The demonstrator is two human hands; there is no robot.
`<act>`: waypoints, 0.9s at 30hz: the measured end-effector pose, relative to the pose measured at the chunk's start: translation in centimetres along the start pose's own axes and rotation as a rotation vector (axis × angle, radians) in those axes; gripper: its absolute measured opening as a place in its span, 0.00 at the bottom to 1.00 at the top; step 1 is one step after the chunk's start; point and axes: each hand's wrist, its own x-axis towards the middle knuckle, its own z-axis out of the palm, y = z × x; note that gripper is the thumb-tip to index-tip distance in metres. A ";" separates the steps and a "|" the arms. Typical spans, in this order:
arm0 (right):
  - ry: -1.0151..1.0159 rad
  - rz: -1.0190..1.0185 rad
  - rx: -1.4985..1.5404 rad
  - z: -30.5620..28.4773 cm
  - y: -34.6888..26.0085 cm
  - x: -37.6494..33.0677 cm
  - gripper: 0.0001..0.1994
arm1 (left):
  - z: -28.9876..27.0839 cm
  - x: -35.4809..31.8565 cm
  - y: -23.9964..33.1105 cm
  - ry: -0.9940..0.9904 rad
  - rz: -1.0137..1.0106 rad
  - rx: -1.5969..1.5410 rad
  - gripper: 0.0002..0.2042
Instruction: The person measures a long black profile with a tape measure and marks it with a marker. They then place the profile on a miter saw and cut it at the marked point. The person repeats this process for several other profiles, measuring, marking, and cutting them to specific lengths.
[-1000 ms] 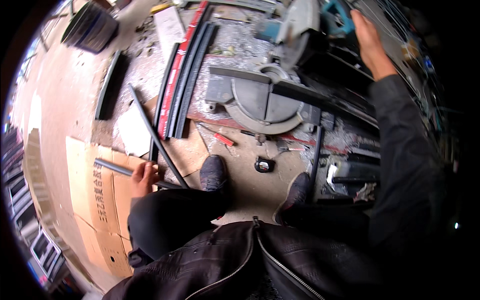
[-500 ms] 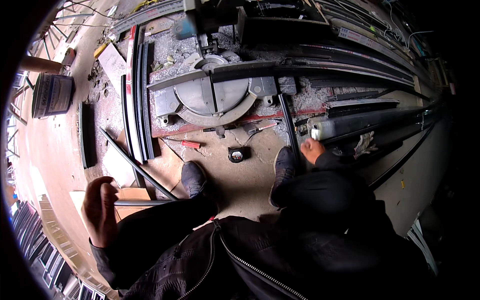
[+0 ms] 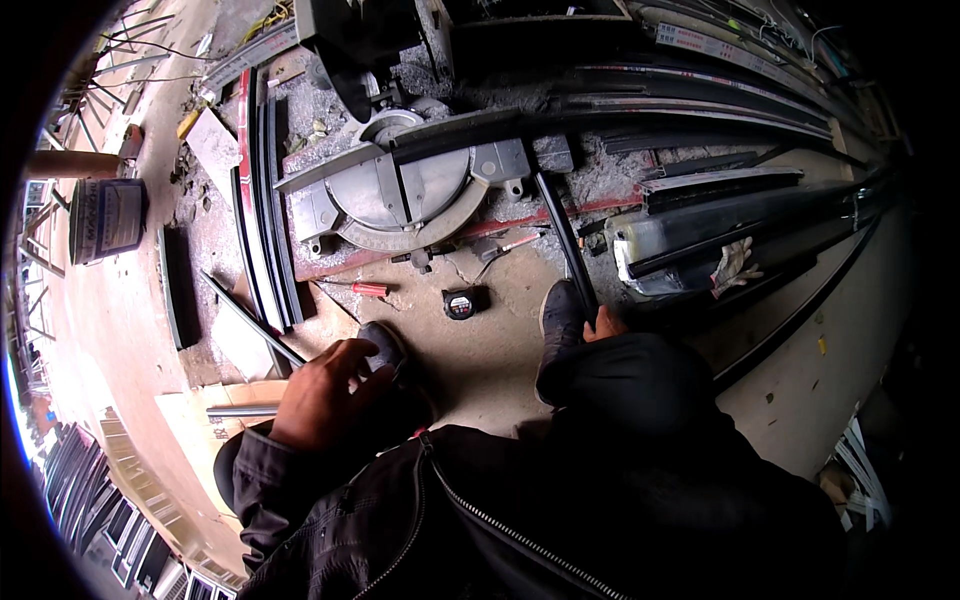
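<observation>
My right hand [image 3: 606, 323] is closed around the near end of a dark metal bar [image 3: 568, 235], just beside my right shoe [image 3: 562, 322]. From there the bar slants up to the right side of a miter saw's base [image 3: 425, 195]. Over my left leg, my left hand [image 3: 322, 392] hangs with fingers loosely bent and apart, holding nothing. Close by lies a thin dark rod [image 3: 250, 318]. On the floor between my feet and the saw sit a black tape measure [image 3: 462, 303] and a red-handled screwdriver [image 3: 368, 289].
Long dark profiles [image 3: 265, 220] lie left of the saw, and more profiles [image 3: 720, 115] stretch away to the right. A bucket [image 3: 108, 220] stands at far left. A work glove [image 3: 735, 266] rests on a plastic-wrapped bundle [image 3: 690, 240]. Flattened cardboard [image 3: 180, 410] is at lower left.
My left hand has swung inward from the left to above my leg. My right hand has moved left and closed on the dark metal bar. The whole view has shifted slightly.
</observation>
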 end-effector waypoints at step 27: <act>-0.005 -0.139 0.844 -37.1 -8.3 -20.5 0.19 | 6.3 2.0 4.2 0.046 0.436 -0.340 0.28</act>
